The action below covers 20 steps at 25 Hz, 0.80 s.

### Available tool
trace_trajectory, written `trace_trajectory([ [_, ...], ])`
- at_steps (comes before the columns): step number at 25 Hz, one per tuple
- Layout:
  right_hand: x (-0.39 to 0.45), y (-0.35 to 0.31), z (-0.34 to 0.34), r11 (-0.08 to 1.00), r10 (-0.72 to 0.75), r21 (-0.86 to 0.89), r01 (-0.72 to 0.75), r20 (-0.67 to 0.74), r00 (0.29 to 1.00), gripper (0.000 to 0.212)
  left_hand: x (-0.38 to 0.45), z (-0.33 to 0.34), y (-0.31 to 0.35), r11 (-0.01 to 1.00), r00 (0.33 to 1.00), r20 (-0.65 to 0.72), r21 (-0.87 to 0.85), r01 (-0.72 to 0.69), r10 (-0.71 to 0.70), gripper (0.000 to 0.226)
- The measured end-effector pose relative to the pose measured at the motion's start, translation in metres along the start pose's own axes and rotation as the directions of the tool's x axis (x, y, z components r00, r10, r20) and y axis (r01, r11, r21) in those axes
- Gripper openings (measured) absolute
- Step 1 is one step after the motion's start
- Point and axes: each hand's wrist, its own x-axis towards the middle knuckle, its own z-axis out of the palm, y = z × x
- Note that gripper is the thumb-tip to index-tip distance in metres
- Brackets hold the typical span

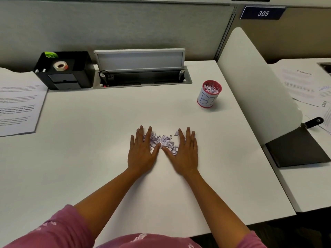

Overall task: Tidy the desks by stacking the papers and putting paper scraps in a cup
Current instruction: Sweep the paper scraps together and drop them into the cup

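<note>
White desk (89, 158) carries a stack of printed papers (18, 104) at 9 o'clock, a black desk organizer (66, 72) with a tape roll (60, 65) at 11, more papers (300, 83) on the neighbouring desk at 3. Red-rimmed cup (208, 94), upright at 1 o'clock, well apart from the hands, already has scraps in it. Left hand (142, 151) and right hand (184, 153) lie flat, fingers straight, gripping nothing, flanking and touching the pile of paper scraps (163, 140) at centre.

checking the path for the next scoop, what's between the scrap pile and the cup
In the head view, only bare white desk lies between the scrap pile and the cup. The right hand flanks the pile's right side.
</note>
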Motion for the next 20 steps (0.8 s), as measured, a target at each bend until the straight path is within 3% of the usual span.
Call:
trace_trajectory([
  [4, 0.034, 0.002, 0.002, 0.999, -0.037, 0.003, 0.037, 0.034, 0.999, 0.096, 0.023, 0.002, 0.008, 0.998, 1.0, -0.012, -0.059, -0.002, 0.001, 0.065],
  [8, 0.055, 0.004, -0.001, 0.988, -0.146, 0.069, 0.139, 0.1, 0.984, 0.094, 0.037, -0.008, 0.013, 0.966, 0.986, 0.056, -0.213, -0.144, 0.159, 0.055],
  [12, 0.062, 0.008, -0.012, 0.971, -0.205, 0.169, 0.169, 0.225, 0.952, 0.093, 0.038, -0.01, 0.017, 0.99, 0.987, 0.082, 0.005, -0.142, 0.141, 0.061],
  [17, 0.055, 0.006, -0.022, 0.993, -0.105, 0.094, 0.073, 0.401, 0.91, 0.062, 0.018, -0.018, 0.033, 0.994, 0.987, 0.141, -0.092, -0.062, 0.075, 0.049],
  [20, 0.052, -0.004, -0.028, 0.996, -0.088, 0.003, 0.093, 0.352, 0.932, 0.033, 0.01, -0.017, 0.043, 0.997, 0.978, 0.195, -0.036, -0.068, 0.074, 0.045],
])
